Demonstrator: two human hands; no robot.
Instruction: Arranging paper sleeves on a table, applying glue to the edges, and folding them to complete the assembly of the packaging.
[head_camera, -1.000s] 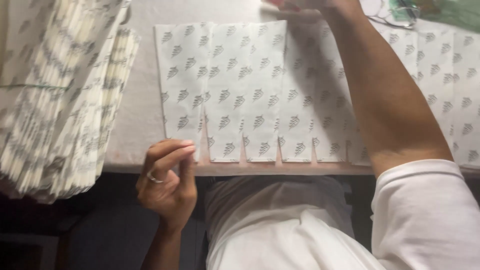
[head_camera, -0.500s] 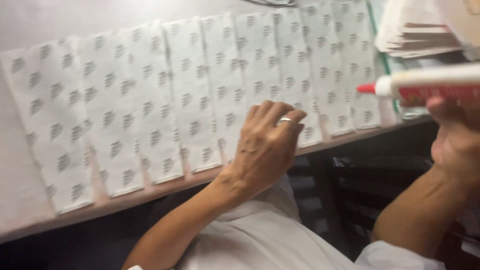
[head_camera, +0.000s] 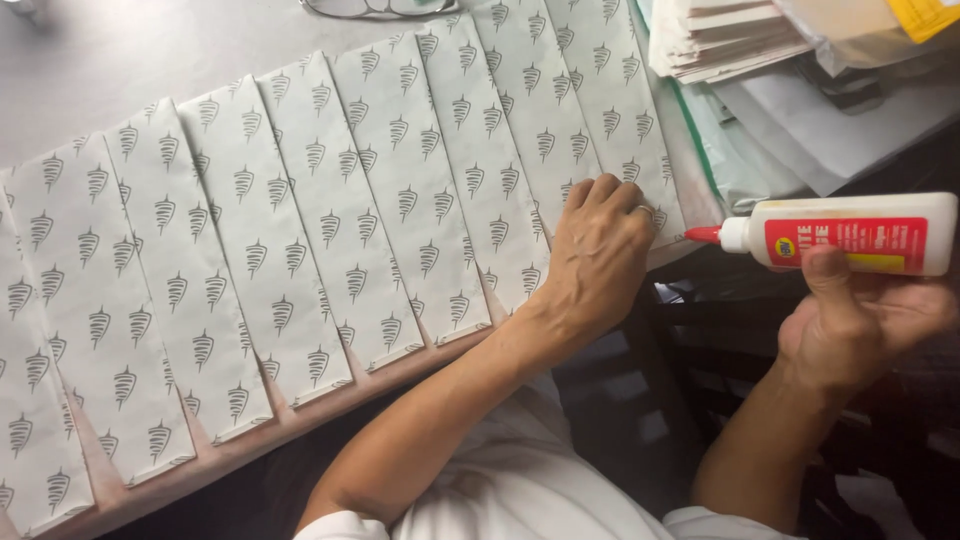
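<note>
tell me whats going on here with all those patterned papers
A person sits at a table with a row of overlapping printed paper sheets fanned out along its near edge. The left hand, wearing a ring, presses flat on the sheets at the right end of the row. The right hand holds a white glue bottle with a red nozzle, lying sideways, its tip pointing at the edge of the last sheet. A stack of papers sits at the upper right, and eyeglasses lie at the top edge.

Matt printed paper bags (head_camera: 340, 210), glossy plastic glue bottle (head_camera: 850, 233)
</note>
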